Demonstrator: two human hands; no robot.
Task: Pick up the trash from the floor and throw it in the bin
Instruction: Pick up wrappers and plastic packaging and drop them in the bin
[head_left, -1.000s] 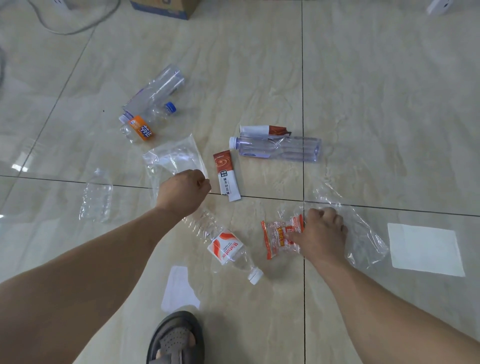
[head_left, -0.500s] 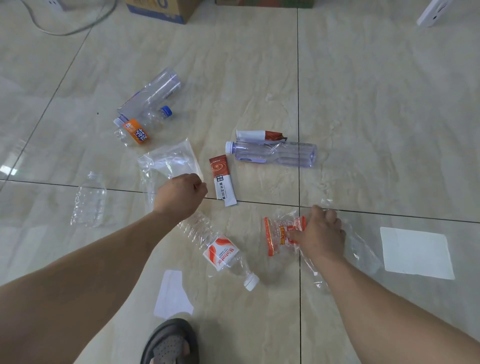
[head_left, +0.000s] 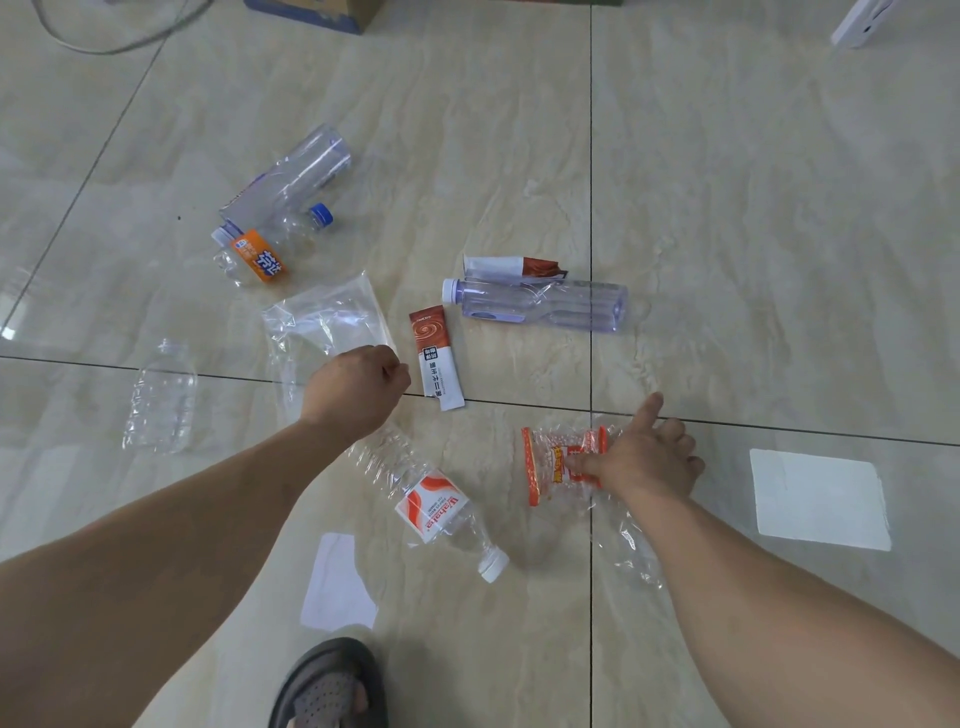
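Orange snack wrapper (head_left: 563, 464) under right hand (head_left: 647, 457)

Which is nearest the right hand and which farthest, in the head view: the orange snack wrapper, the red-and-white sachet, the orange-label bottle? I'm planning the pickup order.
From the right hand:
1. Orange snack wrapper, under the hand's thumb, touching it.
2. Red-and-white sachet, up and to the left, beside the left hand.
3. Orange-label bottle, far upper left, by the clear bottles.

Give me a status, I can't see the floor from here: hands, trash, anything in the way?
Left hand fisted on clear bag. Right hand open, thumb on orange snack wrapper. Bottles and sachets on floor. No bin in view.
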